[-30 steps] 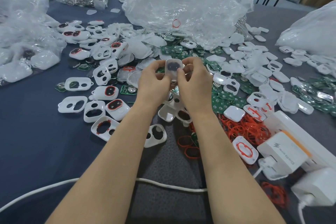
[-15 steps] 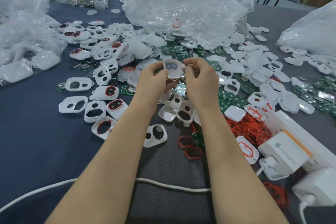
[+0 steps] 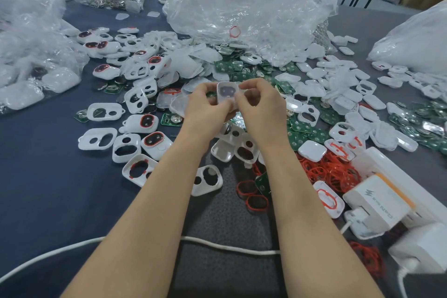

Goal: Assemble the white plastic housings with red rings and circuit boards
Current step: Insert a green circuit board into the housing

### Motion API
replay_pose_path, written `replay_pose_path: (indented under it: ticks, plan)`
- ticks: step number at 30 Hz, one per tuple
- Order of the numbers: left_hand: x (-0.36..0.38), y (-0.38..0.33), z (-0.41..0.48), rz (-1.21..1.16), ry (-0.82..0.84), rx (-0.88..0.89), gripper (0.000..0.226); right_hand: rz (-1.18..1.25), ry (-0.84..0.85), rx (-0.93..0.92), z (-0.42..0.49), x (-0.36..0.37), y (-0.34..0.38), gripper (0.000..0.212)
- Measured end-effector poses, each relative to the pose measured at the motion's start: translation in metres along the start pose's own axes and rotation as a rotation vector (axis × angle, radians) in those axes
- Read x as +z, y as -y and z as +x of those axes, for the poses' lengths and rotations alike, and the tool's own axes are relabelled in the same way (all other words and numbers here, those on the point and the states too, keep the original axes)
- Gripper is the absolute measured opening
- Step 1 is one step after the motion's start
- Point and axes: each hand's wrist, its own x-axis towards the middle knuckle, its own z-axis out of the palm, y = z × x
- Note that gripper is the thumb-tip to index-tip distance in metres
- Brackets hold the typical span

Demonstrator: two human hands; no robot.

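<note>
- Two bare forearms reach from the near edge to the middle of a dark blue surface (image 3: 48, 189).
- One white housing (image 3: 227, 93) is held upright between the two hands, raised above the clutter at the centre. Its dark inside faces the viewer.
- The left hand (image 3: 205, 104) has its grip closed on the housing's left edge, with thumb and fingers curled round it.
- The right hand (image 3: 261, 106) pinches the right edge, its grip likewise closed on the housing.
- Loose white housings (image 3: 96, 139) lie scattered left, centre and right, too many to count. Several show red rims.
- Green circuit boards (image 3: 302, 133) lie in heaps right of the hands and beyond them, also too many to count.
- One tangled pile of red rings (image 3: 331, 169) lies to the right of the right forearm.
- Two separate red rings (image 3: 246, 187) lie side by side between the forearms, nearer than the hands.
- One large crumpled clear bag (image 3: 242, 7) sits far centre.
- One white charger (image 3: 377, 201) with an orange stripe sits near right.
- One white cable (image 3: 229, 247) runs across the surface under both forearms.
</note>
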Motion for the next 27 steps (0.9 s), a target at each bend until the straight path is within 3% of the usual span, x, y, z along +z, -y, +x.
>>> replay_pose_path:
  ticks: [8, 15, 20, 27]
  plan:
    - [0.002, -0.001, -0.005, 0.025, -0.004, 0.071, 0.024, -0.08, -0.013, -0.122, 0.0, 0.001, 0.001, 0.013]
    - [0.001, -0.001, -0.003, 0.035, -0.015, 0.085, 0.024, -0.009, -0.018, -0.077, 0.0, 0.0, 0.002, 0.013]
    - [0.001, -0.004, -0.001, -0.066, -0.02, 0.001, 0.008, 0.047, -0.001, -0.011, 0.002, -0.001, 0.002, 0.018]
    - [0.003, -0.011, -0.002, -0.205, -0.017, -0.103, 0.012, 0.114, 0.0, 0.037, 0.003, -0.005, 0.0, 0.018]
